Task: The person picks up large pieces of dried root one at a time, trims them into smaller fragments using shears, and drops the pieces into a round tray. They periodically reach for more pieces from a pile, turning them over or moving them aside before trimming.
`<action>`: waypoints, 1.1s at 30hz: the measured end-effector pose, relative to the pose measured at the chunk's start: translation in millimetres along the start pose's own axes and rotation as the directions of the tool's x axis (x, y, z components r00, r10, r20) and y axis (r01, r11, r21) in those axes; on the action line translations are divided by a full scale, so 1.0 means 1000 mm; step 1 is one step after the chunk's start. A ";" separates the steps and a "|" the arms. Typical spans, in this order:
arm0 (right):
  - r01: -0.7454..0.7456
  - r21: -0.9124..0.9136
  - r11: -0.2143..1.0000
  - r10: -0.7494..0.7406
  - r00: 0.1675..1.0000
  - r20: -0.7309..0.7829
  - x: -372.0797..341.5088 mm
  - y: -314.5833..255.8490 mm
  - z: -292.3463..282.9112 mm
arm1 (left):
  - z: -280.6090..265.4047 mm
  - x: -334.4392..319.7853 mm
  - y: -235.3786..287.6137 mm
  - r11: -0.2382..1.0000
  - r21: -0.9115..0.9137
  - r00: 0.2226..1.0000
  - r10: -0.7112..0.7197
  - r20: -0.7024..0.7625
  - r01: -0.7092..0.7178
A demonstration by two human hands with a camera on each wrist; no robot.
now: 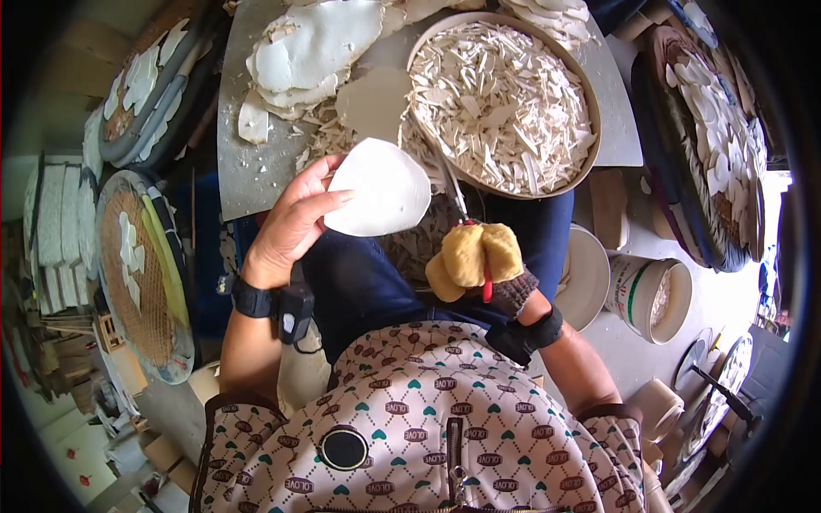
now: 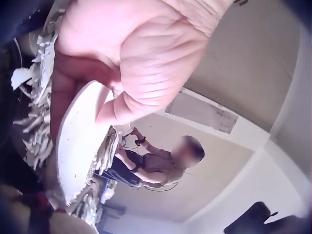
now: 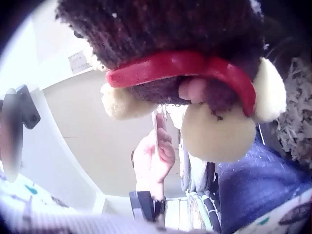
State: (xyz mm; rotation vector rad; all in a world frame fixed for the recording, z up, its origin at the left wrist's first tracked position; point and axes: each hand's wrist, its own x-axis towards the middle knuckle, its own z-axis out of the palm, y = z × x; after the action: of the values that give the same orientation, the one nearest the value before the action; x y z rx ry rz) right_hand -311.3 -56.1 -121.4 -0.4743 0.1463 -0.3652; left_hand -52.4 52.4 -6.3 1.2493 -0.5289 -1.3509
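Note:
My left hand (image 1: pixel 291 221) pinches a thin, flat white piece (image 1: pixel 380 190) with rounded edges, thumb on its upper face. In the left wrist view the same piece (image 2: pixel 80 134) is seen nearly edge-on, its lower end rough. To the right, my right hand (image 1: pixel 479 261), in a dark knit glove with pale yellow padded fingertips, grips red-handled scissors (image 1: pixel 460 203). Their metal blades point away from me, just right of the white piece. Across the right wrist view runs the curved red handle (image 3: pixel 170 66), against the dark glove.
A large round basin (image 1: pixel 590 158) full of white slivers stands on the grey board (image 1: pixel 244 175) ahead. Stacked white sheets (image 1: pixel 316 47) lie at its left. Round woven trays (image 1: pixel 141 299) stand at both sides, buckets (image 1: pixel 629 295) at right. Another person (image 2: pixel 156 168) sits farther off.

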 end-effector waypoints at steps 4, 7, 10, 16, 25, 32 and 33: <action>-0.017 -0.442 0.897 0.002 0.999 -0.033 -0.014 0.012 -0.033 | 0.002 0.000 -0.002 0.993 -0.111 0.998 0.026 -0.064 -0.033; 0.071 -0.687 0.723 -0.071 0.997 0.029 -0.015 0.003 -0.016 | 0.003 0.001 -0.006 0.991 -0.082 0.994 0.099 -0.045 -0.102; 0.052 -0.820 0.570 -0.050 0.998 0.028 -0.016 -0.010 0.002 | 0.011 -0.002 -0.003 0.960 0.047 0.961 0.275 0.038 -0.277; -0.196 -0.299 0.934 0.151 0.974 -0.168 -0.011 -0.025 0.028 | 0.015 0.002 -0.008 0.640 0.489 0.786 0.593 0.176 -0.593; 0.256 -0.228 0.940 -0.234 0.965 0.117 0.011 -0.010 0.023 | 0.031 0.004 -0.032 0.623 0.529 0.808 0.332 0.487 -0.576; 0.447 -0.067 0.892 -0.440 0.892 0.099 -0.037 -0.137 -0.021 | 0.026 0.010 -0.023 0.935 0.267 0.972 0.233 0.024 -0.231; 0.493 -0.102 0.864 -0.490 0.870 0.055 -0.047 -0.164 -0.020 | 0.024 0.008 -0.023 0.927 0.302 0.972 0.234 -0.003 -0.223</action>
State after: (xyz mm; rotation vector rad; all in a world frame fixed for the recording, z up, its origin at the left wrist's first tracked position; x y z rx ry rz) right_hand -409.4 -182.1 -59.1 -0.6293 0.0155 -0.8571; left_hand -81.4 42.4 -20.9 1.4067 -0.8501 -1.0736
